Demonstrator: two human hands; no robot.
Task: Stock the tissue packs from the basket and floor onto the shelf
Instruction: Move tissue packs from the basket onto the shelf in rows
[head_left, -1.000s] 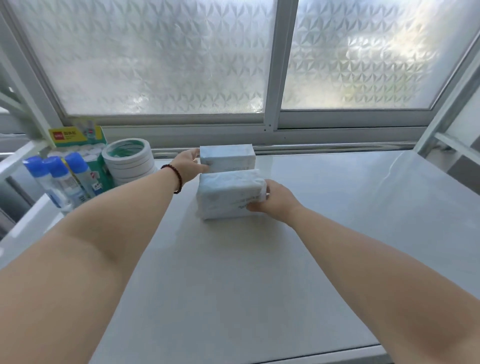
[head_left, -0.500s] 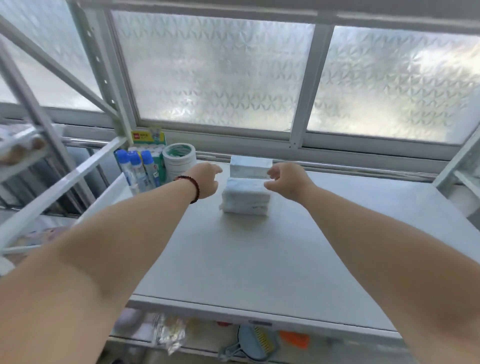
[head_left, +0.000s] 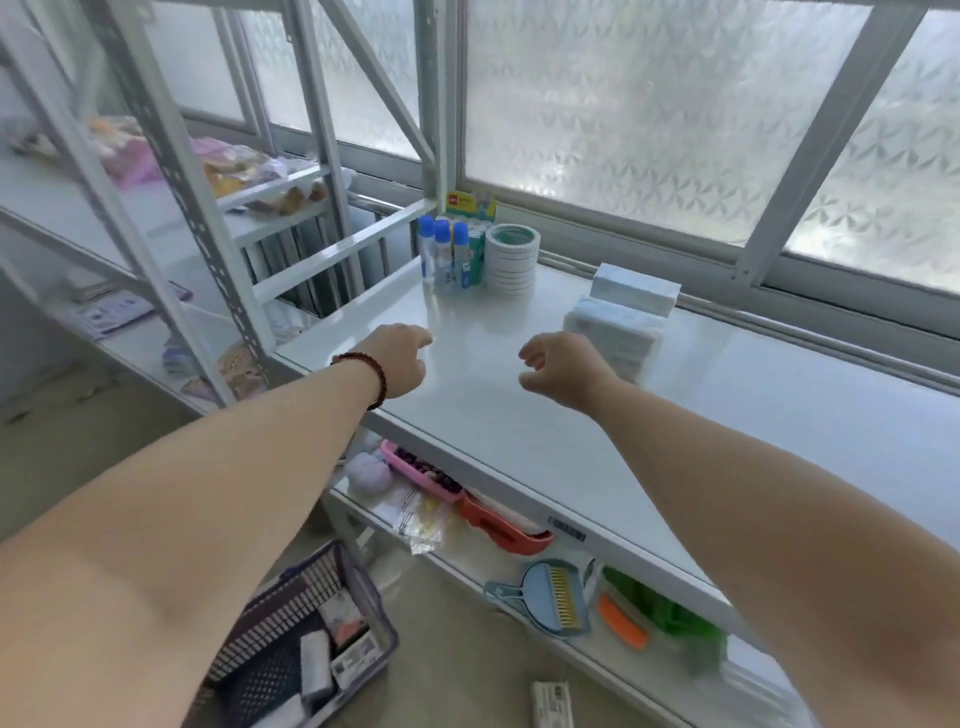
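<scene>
Tissue packs (head_left: 621, 317): two sit along the shelf's (head_left: 519, 415) back edge by the window, tucked deep so the front stays free for more
Your hands: left hand (head_left: 397, 358) and right hand (head_left: 563, 366) hover empty, fingers loosely curled
Basket (head_left: 311, 623): on the floor below-left, more packs waiting there

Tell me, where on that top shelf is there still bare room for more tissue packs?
The shelf is bare to the right of the two tissue packs, along the window. The front strip under both hands is bare too. The far left corner is crowded: glue bottles and a stack of tape rolls stand there.
</scene>
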